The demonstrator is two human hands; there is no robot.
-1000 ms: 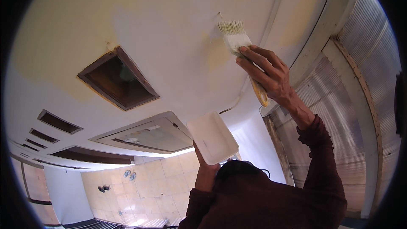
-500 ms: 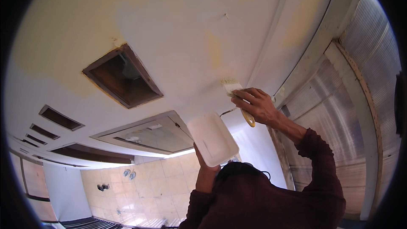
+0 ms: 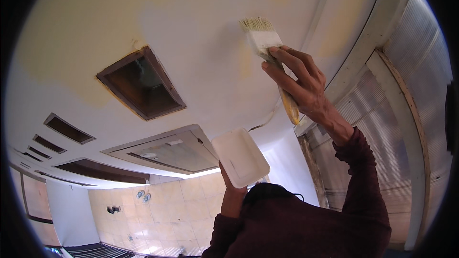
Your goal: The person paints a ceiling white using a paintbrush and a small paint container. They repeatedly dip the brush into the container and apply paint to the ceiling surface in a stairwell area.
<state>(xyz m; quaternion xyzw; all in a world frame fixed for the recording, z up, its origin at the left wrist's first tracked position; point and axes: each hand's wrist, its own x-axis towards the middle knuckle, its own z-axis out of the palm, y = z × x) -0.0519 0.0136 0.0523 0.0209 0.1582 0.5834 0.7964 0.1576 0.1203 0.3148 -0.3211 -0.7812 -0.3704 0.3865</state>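
Note:
My right hand (image 3: 308, 83) grips a paintbrush (image 3: 265, 40) with a yellow handle and a whitish, paint-covered ferrule. Its pale bristles point up at the wall (image 3: 191, 43), near a yellow patch; whether they touch it I cannot tell. Lower down, my left hand (image 3: 229, 184) holds up a white rectangular plastic tub (image 3: 248, 162) with whitish paint inside. Most of the left fingers are hidden behind the tub. Around both hands the wall is partly white and partly yellow.
A brown-framed opening (image 3: 143, 83) sits in the wall, left of the brush. Below it is a framed window or door (image 3: 177, 150). A thin wire (image 3: 260, 125) sticks out beside the tub. Corrugated translucent panels (image 3: 368, 114) stand at the right. Slippers (image 3: 143, 196) lie on the tiled floor (image 3: 167, 210).
My right hand has raised the brush higher along the wall, away from the tub, and the brush looks larger in view. My left hand and the tub have barely moved.

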